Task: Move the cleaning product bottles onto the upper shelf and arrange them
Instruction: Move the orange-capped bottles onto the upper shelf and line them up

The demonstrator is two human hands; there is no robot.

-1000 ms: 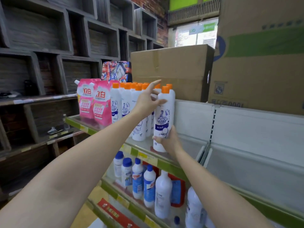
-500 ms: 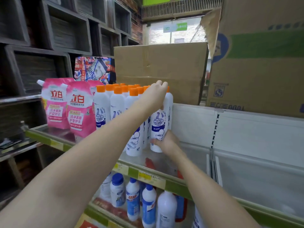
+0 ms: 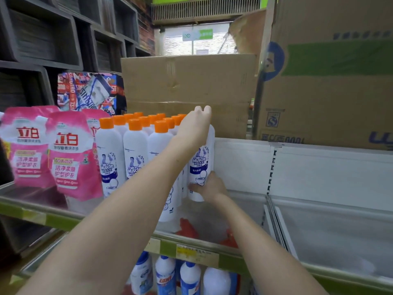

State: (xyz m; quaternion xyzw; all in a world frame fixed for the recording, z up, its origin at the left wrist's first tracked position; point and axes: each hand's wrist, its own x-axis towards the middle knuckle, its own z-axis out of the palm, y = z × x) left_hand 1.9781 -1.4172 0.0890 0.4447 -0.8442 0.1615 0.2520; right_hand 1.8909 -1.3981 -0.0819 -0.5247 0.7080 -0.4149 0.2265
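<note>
A white Mr Muscle bottle [image 3: 201, 167] stands upright on the upper shelf [image 3: 214, 218], at the right end of a block of several white bottles with orange caps [image 3: 136, 141]. My left hand [image 3: 196, 126] covers its cap and shoulder, fingers curled over the top. My right hand [image 3: 209, 187] grips the bottle's base from the right, thumb across the label. The bottle's cap is hidden under my left hand.
Pink detergent pouches [image 3: 68, 154] stand left of the bottles. Cardboard boxes [image 3: 187, 92] sit behind and to the right on top of the back panel. Blue-capped bottles [image 3: 165, 273] fill the lower shelf. The upper shelf's right section [image 3: 329, 237] is bare white.
My left hand went from open fingers beside the cap to curling over the bottle's top. The bottle moved back against the row, and the camera came closer.
</note>
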